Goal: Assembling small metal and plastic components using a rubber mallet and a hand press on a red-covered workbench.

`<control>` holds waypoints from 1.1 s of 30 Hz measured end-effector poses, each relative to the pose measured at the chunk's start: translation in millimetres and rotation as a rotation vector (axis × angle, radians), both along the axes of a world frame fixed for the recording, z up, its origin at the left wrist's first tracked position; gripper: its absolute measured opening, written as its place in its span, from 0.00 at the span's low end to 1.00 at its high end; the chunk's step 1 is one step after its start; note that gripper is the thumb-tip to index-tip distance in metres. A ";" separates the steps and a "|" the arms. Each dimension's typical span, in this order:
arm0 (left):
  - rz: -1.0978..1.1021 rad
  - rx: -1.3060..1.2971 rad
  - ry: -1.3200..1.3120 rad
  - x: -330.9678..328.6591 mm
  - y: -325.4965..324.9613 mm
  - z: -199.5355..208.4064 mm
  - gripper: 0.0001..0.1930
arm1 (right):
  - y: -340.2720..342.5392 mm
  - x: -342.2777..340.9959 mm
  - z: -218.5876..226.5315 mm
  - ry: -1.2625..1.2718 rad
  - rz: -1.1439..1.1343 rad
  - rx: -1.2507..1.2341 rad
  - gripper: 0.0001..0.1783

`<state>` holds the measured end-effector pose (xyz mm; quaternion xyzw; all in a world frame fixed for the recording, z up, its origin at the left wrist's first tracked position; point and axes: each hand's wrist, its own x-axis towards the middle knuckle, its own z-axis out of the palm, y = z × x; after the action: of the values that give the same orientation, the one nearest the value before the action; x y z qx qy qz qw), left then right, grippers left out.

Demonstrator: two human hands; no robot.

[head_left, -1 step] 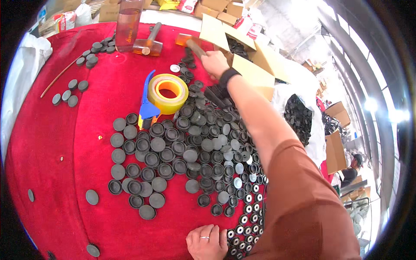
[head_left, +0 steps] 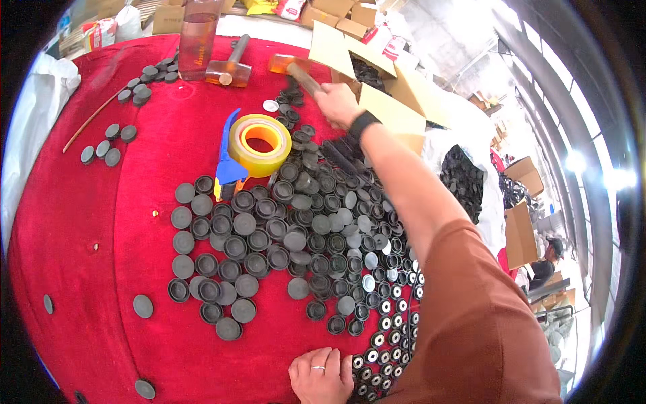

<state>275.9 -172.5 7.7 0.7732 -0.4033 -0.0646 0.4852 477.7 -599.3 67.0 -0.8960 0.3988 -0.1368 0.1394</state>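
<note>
My right hand [head_left: 338, 104] grips the wooden handle of a mallet [head_left: 304, 77] with a see-through orange head, raised over the far side of the red cloth. Beneath and beside that arm spreads a heap of round black plastic caps [head_left: 277, 229], some cup side up, some face down. Near the front edge, my left hand [head_left: 321, 377] rests on the cloth with its fingers curled closed and a ring on one finger. Its fingertips are hidden, so whether they hold anything does not show. Just right of it sit rows of small black caps with metal-looking washers [head_left: 379, 340].
A yellow tape roll [head_left: 274, 165] on a blue dispenser [head_left: 232, 168] stands beyond the heap. Behind it are a second mallet [head_left: 230, 71] and a tall bottle [head_left: 198, 47]. An open carton [head_left: 390, 111] of black parts and a white sack [head_left: 464, 185] lie right.
My right hand has shifted slightly right and nearer. The mallet has tilted, and more of its orange head shows. My left hand stays in place.
</note>
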 end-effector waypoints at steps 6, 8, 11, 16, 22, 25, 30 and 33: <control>-0.007 0.042 -0.067 -2.4 0.4 -1.2 0.07 | 73.0 -119.7 18.7 -0.018 0.244 0.087 0.14; -0.031 0.053 -0.087 -3.3 -0.6 -5.5 0.11 | 96.7 -159.6 20.8 -0.025 0.237 0.129 0.14; -0.056 0.080 -0.085 -5.8 0.6 -9.6 0.14 | 129.3 -214.5 26.3 -0.017 0.271 0.084 0.20; -0.043 0.091 -0.130 -7.2 1.6 -10.8 0.12 | 193.8 -300.7 51.6 0.057 0.152 0.247 0.25; -0.038 0.074 -0.128 -7.1 -0.3 -10.5 0.10 | 230.5 -349.1 81.3 -0.110 -0.057 0.319 0.23; -0.017 0.038 -0.158 -8.2 0.4 -11.5 0.09 | 192.2 -315.6 63.7 -0.237 0.012 0.224 0.22; 0.019 -0.038 -0.173 -9.8 3.6 -11.6 0.09 | 83.7 -179.8 24.7 -0.251 0.119 -0.068 0.21; 0.026 -0.066 -0.218 -8.4 3.8 -11.5 0.09 | 47.3 -116.8 13.6 -0.250 -0.004 -0.082 0.19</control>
<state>267.5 -168.8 -3.8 0.7643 -0.4456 0.0396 0.4644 360.9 -552.0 80.6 -0.8762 0.3740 -0.2639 0.1509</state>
